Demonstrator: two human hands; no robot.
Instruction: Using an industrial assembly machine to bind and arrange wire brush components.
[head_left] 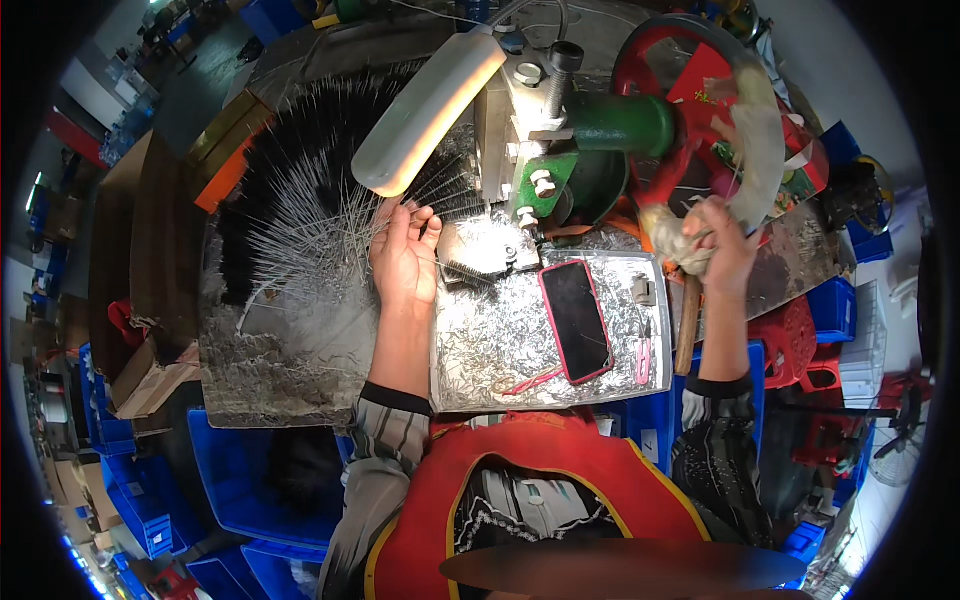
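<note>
My left hand point(405, 260) is beside the bright metal die block point(480, 245) of a green press point(625, 125). Its fingers are pinched around what looks like the thin wire stem of a small bristle brush; the fingertips partly hide it. Just left of that hand spreads a large pile of wire-stemmed brushes point(310, 200) with black bristles. One short dark brush piece point(468, 273) lies along the front edge of the die block. On the right, my right hand point(722, 248) is closed around a cloth-wrapped handle point(672, 238) by the press's red handwheel point(650, 185).
A lit lamp point(430, 110) hangs over the left hand. In front of the press, a tray point(480, 350) strewn with metal bits holds a red-cased phone point(577, 322) and pink-handled snips point(643, 355). Blue bins point(250, 480) stand below the bench, and a cardboard box point(130, 240) at left.
</note>
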